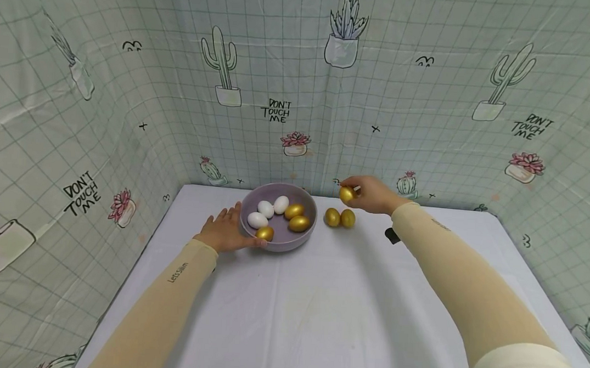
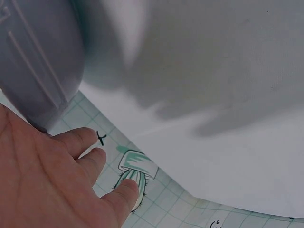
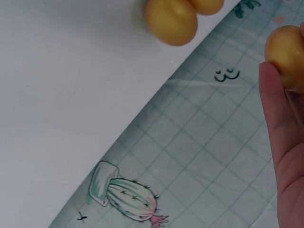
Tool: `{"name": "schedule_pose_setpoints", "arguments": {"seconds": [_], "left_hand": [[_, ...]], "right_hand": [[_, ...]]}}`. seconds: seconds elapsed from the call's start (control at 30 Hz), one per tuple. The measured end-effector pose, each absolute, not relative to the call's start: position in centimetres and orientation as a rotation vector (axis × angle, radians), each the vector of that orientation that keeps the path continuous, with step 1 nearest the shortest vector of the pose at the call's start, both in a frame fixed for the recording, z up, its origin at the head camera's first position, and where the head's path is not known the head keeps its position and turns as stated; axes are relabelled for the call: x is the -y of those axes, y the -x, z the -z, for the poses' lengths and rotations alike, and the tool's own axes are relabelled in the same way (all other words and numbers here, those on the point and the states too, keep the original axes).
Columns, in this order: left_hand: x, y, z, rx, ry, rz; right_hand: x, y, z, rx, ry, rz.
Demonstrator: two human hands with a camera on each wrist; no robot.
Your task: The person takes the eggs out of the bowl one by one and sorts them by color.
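A mauve bowl [image 1: 277,246] stands near the back of the table, holding three white eggs [image 1: 266,208] and three golden eggs [image 1: 299,223]. My left hand [image 1: 226,230] lies along the bowl's left side, fingers spread and fairly straight, its thumb at the front rim. In the left wrist view those fingers [image 2: 78,141] extend beside the bowl's outer wall [image 2: 42,52]. Above the table, right of the bowl, my right hand [image 1: 373,194] pinches a golden egg [image 1: 346,194] between thumb and fingers. Below it, two more golden eggs [image 1: 332,217] sit side by side on the table.
A white cloth covers the table [image 1: 294,316]. Behind and at both sides hangs a grid-patterned fabric [image 1: 401,128] with cactus drawings, close behind the bowl and the right hand. A small black object [image 1: 392,236] shows under the right wrist.
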State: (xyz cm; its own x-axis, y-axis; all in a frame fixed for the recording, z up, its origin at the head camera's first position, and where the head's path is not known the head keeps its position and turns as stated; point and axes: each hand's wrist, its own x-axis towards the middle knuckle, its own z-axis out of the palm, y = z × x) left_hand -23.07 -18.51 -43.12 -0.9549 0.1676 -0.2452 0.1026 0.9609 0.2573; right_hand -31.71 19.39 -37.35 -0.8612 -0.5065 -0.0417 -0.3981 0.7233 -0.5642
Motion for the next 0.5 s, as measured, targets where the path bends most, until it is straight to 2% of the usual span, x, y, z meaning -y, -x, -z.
{"name": "schedule_pose_setpoints", "arguments": {"seconds": [0.5], "left_hand": [[18.5, 23.3, 43.3, -2.844, -0.198, -0.347]], "right_hand": [[-23.9, 32.2, 40.8, -2.78, 0.514, 0.755]]}}
